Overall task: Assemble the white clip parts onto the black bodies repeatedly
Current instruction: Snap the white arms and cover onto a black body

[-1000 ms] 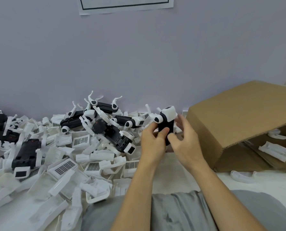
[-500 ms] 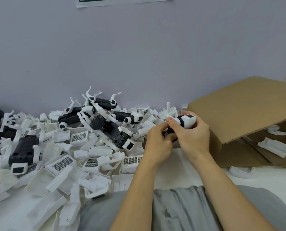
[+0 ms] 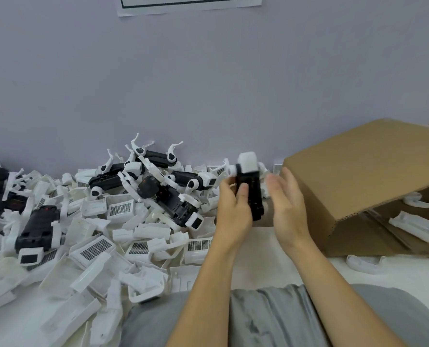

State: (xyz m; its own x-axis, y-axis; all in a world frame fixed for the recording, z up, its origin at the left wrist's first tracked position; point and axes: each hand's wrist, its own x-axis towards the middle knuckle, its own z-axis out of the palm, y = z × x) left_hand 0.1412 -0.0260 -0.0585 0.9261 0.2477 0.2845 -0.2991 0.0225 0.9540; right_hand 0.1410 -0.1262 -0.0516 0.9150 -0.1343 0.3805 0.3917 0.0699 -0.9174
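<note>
A black body (image 3: 252,194) is held upright by the left hand (image 3: 233,209), just left of the cardboard box (image 3: 353,179). The thumb is laid across the near face of the body and the fingers are curled round its far side, so the body is gripped in the hand. A white clip part (image 3: 248,162) is seen seated on the top end of the body, with a small round white piece sticking out on the side away from the box.

The right hand (image 3: 287,209) is held between the body and the box, with its fingers straight and loosely spread; nothing is held in it, and a narrow gap is seen between its fingers and the body.

A pile of loose white parts (image 3: 103,249) is spread over the white table (image 3: 408,274), well to the left of the box and reaching to just left of the left hand. Several finished black-and-white units (image 3: 173,204) are lying on top of that pile, against the wall (image 3: 208,83).

The box is lying on its side with its opening turned away from the pile, and more white pieces (image 3: 413,225) are seen inside it. One curved white piece (image 3: 363,264) is lying on the table just in front of the box. A sheet of paper (image 3: 188,3) is fixed to the wall, high above the pile.
</note>
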